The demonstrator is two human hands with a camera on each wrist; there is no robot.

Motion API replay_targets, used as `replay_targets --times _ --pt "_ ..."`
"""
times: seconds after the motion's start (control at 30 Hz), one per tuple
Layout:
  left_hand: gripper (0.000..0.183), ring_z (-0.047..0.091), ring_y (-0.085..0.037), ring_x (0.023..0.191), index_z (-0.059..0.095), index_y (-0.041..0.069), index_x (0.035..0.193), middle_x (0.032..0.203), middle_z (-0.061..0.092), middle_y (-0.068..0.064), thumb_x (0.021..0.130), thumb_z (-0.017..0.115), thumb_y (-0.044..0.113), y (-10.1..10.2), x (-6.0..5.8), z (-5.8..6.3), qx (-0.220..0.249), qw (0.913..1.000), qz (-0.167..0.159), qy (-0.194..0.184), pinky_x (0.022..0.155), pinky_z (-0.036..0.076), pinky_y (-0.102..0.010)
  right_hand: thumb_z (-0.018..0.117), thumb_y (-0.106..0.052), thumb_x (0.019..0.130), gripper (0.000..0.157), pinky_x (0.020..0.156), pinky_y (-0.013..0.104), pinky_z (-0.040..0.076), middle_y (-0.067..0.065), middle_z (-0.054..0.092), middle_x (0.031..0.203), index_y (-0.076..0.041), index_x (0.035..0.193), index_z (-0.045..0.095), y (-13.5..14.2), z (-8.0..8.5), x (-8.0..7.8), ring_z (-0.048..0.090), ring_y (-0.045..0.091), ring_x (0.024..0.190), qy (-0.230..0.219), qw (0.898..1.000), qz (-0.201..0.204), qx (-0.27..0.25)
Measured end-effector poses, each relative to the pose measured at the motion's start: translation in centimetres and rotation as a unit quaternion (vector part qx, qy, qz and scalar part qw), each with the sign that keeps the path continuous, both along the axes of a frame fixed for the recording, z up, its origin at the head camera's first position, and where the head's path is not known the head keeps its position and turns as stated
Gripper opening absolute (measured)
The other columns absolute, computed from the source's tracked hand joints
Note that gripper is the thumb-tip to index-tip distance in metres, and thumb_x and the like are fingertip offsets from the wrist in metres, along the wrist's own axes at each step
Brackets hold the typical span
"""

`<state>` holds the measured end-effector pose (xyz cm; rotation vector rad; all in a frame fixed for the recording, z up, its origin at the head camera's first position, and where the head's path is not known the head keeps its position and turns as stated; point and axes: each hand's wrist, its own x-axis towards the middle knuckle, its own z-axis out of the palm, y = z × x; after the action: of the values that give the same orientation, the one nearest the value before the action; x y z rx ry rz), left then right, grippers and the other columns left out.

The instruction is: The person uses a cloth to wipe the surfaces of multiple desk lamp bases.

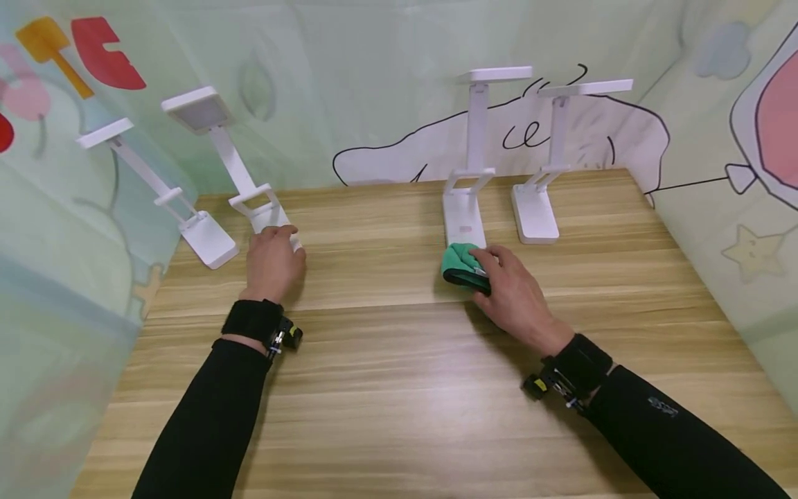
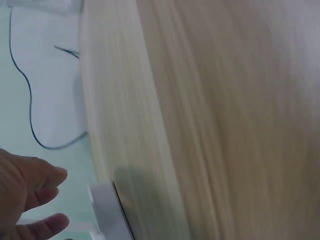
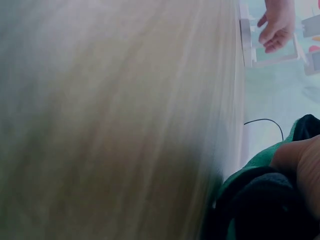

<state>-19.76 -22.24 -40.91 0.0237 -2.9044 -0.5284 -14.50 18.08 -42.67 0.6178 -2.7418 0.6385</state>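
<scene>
My right hand (image 1: 514,298) pinches a folded green cloth with a dark edge (image 1: 460,262), which sits at the front end of a white desk lamp's base (image 1: 464,216). In the right wrist view, thumb and fingers are on the green cloth (image 3: 260,157). My left hand (image 1: 274,263) is over the base of another white desk lamp (image 1: 267,216), partly hiding it. The left wrist view shows that hand's loosely bent fingers (image 2: 42,175) apart from the lamp base (image 2: 107,210), holding nothing.
Two more white desk lamps stand nearby, one at the far left (image 1: 208,239) and one at the right (image 1: 536,215). All stand on a wood-grain table (image 1: 386,388). Printed curtains (image 1: 386,83) rise behind the table and along both sides.
</scene>
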Motion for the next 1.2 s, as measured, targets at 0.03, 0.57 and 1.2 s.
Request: replay_targets --times 0.03,0.57,1.2 --pt "0.044 0.044 -0.049 0.112 0.056 0.000 0.127 0.126 0.053 -0.029 0.087 0.061 0.019 -0.4 -0.2 -0.1 -0.002 1.0000 0.004 -0.004 0.093 0.040 -0.057 0.076 -0.011 0.073 0.072 0.083 0.057 0.049 0.024 0.047 0.129 -0.010 0.138 0.046 0.1 0.0 -0.1 0.052 0.038 0.106 0.002 1.000 0.001 0.004" --pt "0.058 0.044 -0.050 0.114 0.045 -0.001 0.139 0.131 0.047 -0.033 0.091 0.062 0.026 -0.9 -1.2 -1.1 -0.050 0.9967 -0.025 -0.058 0.099 0.037 -0.059 0.071 -0.017 0.079 0.070 0.071 0.054 0.054 0.026 0.049 0.129 -0.015 0.143 0.043 0.9 0.1 -0.7 0.059 0.036 0.095 -0.055 0.996 -0.014 0.068" --pt "0.057 0.028 -0.062 0.128 0.041 0.006 0.146 0.147 0.035 -0.033 0.095 0.056 0.026 -0.3 0.0 -0.2 -0.067 0.9876 -0.054 -0.131 0.101 0.034 -0.067 0.071 -0.019 0.079 0.071 0.070 0.054 0.055 0.027 0.050 0.128 -0.017 0.144 0.041 0.6 0.1 -0.8 0.060 0.036 0.094 -0.070 0.995 -0.015 0.073"
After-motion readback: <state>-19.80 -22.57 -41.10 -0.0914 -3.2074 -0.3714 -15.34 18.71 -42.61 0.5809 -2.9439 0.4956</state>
